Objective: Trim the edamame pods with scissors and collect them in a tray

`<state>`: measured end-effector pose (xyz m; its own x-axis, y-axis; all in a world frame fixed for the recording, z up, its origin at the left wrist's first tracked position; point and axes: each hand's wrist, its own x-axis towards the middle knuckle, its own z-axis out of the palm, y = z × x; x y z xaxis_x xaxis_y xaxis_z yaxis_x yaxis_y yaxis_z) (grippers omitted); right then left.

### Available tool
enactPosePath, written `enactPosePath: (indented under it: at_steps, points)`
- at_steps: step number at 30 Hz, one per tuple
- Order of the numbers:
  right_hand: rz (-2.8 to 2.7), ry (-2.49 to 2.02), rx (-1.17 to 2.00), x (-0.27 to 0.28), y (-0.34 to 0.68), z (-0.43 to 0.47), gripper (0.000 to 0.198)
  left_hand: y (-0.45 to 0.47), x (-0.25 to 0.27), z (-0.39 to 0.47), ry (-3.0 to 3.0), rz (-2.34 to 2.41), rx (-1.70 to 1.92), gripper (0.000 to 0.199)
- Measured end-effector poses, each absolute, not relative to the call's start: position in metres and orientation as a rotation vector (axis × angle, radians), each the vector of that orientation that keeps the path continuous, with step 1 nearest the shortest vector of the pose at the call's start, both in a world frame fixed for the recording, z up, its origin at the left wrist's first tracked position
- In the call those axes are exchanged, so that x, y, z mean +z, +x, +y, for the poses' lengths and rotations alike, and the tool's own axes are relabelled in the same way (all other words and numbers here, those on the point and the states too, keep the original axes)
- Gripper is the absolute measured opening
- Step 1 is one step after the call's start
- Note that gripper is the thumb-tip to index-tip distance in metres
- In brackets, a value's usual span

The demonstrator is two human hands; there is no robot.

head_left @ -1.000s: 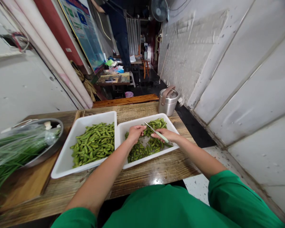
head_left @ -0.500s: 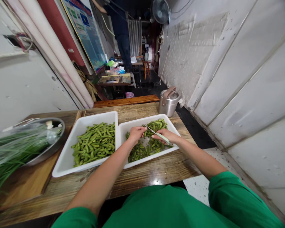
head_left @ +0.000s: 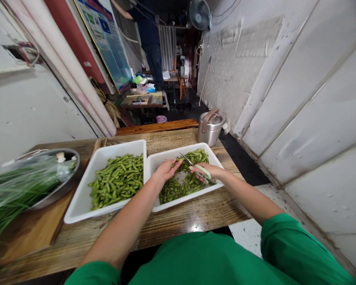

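My right hand [head_left: 208,172] grips a pair of scissors by the pale green handles [head_left: 204,171]. Their metal blades [head_left: 187,159] point up and left over the right white tray [head_left: 152,166]. Close to the blade tips is my left hand [head_left: 168,170], palm turned up and fingers stretched apart; I cannot make out a pod held in it. Below both hands, green soybean pods [head_left: 173,190] lie spread around the tray, with part of its bottom showing. A second white tray [head_left: 81,194], on the left, holds a heap of green pods [head_left: 118,178].
At far left a metal bowl [head_left: 73,168] of long green stalks in plastic rests over a wooden board [head_left: 44,225]. Behind the right tray stands a lidded steel pot [head_left: 210,130]. A wooden bench [head_left: 160,126] lies beyond the table; a person [head_left: 152,47] stands further back.
My left hand has turned and its fingers have spread from a pinch near the blades. The scissors have tilted slightly, their handles now spread wider.
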<state>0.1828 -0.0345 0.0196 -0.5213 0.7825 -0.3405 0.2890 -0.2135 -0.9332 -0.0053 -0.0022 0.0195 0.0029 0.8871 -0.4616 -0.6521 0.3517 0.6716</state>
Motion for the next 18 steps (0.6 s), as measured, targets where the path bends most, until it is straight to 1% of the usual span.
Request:
enactPosePath:
  at_steps: [12, 14, 17, 18]
  points:
    - [-1.650, -1.328, 1.735, 0.030, 0.187, -0.038, 0.037, -0.001, 0.017, -0.005, 0.363, 0.972, 1.232, 0.016]
    - [-1.666, -1.329, 1.714, 0.031, 0.187, -0.038, 0.038, -0.001, 0.019, -0.005, 0.455, 1.029, 1.257, 0.013]
    - [-1.662, -1.289, 1.680, 0.029, 0.188, -0.037, 0.039, -0.014, 0.030, -0.006, 0.738, 1.234, 1.334, 0.004]
    - [-1.656, -1.279, 1.677, 0.028, 0.188, -0.036, 0.039, -0.025, 0.037, -0.006, 0.874, 1.342, 1.366, 0.007]
